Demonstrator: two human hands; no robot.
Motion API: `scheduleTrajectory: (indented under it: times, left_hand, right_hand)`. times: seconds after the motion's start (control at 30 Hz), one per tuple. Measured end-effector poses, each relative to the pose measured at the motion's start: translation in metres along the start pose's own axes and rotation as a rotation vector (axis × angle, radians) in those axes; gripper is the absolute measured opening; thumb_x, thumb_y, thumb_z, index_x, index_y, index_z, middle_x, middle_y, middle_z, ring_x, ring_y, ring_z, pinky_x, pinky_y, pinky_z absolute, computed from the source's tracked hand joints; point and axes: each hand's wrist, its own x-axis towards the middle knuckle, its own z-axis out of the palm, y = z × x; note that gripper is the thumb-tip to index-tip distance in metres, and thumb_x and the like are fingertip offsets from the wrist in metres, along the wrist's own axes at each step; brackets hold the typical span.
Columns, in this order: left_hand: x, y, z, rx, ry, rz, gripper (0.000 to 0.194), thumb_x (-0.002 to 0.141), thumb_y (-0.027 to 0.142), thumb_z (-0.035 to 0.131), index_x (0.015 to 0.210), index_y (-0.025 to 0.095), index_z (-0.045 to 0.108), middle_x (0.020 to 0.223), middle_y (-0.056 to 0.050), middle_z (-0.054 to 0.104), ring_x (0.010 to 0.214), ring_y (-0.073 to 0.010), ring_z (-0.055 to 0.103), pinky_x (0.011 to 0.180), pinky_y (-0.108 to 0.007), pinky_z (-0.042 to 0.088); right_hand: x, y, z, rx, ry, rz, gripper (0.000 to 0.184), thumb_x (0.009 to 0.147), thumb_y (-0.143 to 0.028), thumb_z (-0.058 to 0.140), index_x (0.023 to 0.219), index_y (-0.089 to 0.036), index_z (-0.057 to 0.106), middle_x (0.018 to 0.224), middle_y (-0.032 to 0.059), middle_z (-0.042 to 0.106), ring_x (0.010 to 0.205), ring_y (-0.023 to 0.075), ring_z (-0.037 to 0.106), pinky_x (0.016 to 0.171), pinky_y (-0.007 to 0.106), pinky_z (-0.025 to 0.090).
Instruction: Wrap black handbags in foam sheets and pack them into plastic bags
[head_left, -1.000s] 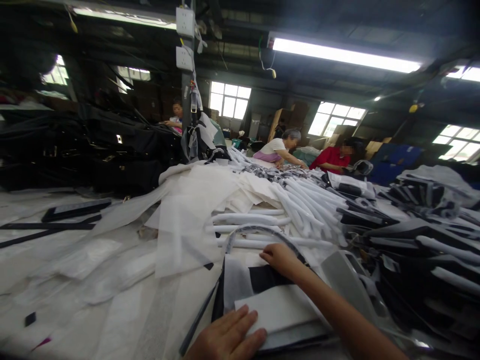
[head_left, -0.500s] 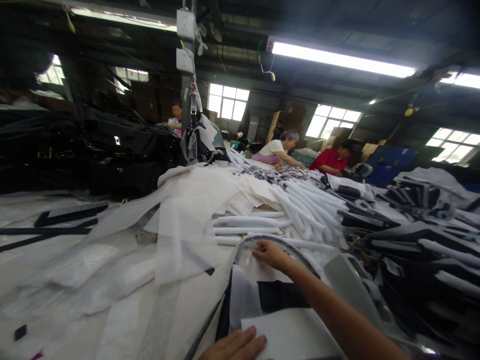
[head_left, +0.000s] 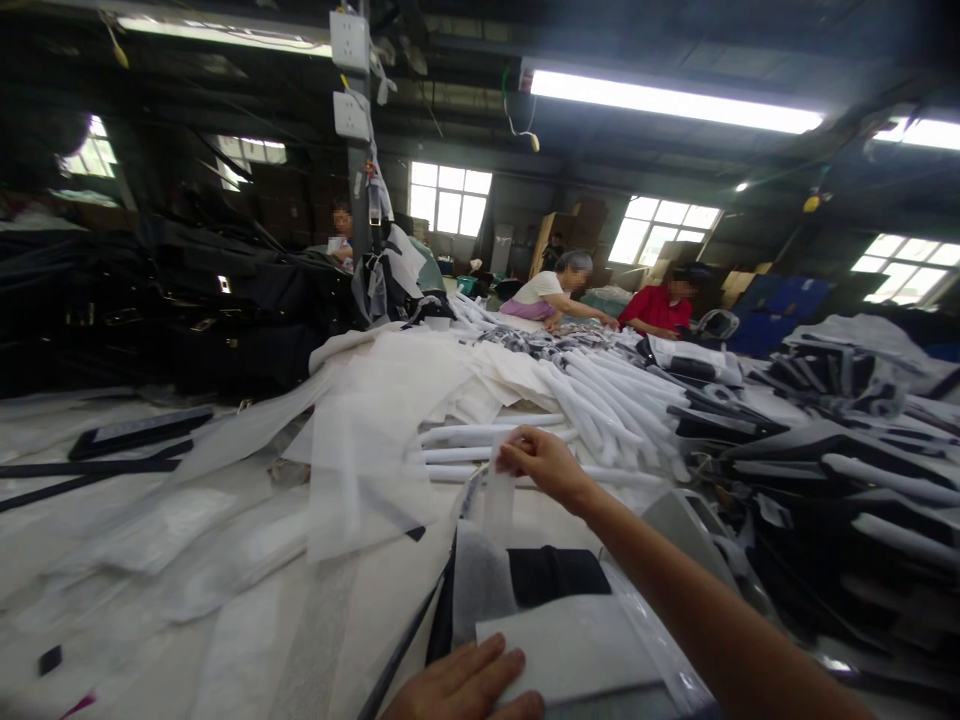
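Note:
My right hand [head_left: 541, 465] is raised over the table and pinches the top edge of a thin translucent white sheet [head_left: 498, 500], which hangs down from the fingers. Below it lies a flat black-and-white piece [head_left: 555, 575] with a white card [head_left: 574, 645] on top. My left hand [head_left: 465, 685] rests flat on the near corner of that card, fingers stretched out. A curved dark strap [head_left: 405, 640] runs along the piece's left side.
Loose white tissue sheets [head_left: 375, 440] and wrapped white handles [head_left: 600, 410] are heaped mid-table. Stacks of wrapped dark parts [head_left: 847, 470] fill the right side. Black bags [head_left: 187, 310] pile up at the left. Other people work at the far end [head_left: 559, 290].
My right hand has lifted from the black-and-white piece, drawing the thin white sheet up and away from me. My left hand stays pressed on the card.

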Motion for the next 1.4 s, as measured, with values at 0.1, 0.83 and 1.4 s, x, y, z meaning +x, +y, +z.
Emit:
scheduleTrajectory:
  times: [0.1,0.83,1.4]
  left_hand:
    - [0.001,0.000,-0.002,-0.015,-0.033,-0.002,0.031,0.102,0.023,0.042,0.111,0.025,0.071,0.109,0.000,0.074,0.101,-0.0179,0.070,0.085,-0.025,0.058]
    - [-0.007,0.023,-0.004,-0.364,-0.053,-0.407,0.033,0.101,0.022,0.045,0.133,0.015,0.052,0.117,-0.009,0.070,0.112,-0.0171,0.065,0.098,-0.027,0.053]
    - [-0.029,0.026,0.004,-0.215,0.036,-0.330,0.036,0.100,0.031,0.045,0.129,0.012,0.056,0.117,-0.014,0.062,0.116,-0.0210,0.059,0.099,-0.032,0.052]
  right_hand:
    - [-0.012,-0.024,0.002,0.035,-0.014,-0.069,0.024,0.084,-0.041,0.065,0.081,-0.019,0.056,0.076,0.0047,0.074,0.072,0.0195,0.072,0.066,0.031,0.056]
    - [-0.200,0.022,0.048,-0.367,-0.118,-0.671,0.030,0.087,-0.001,0.051,0.109,-0.021,0.056,0.111,0.0064,0.072,0.111,0.0177,0.065,0.102,0.029,0.049]
    - [-0.212,0.005,0.046,-0.287,-0.168,-0.692,0.023,0.089,-0.010,0.060,0.111,-0.018,0.063,0.101,0.0089,0.073,0.103,0.0194,0.066,0.093,0.030,0.053]
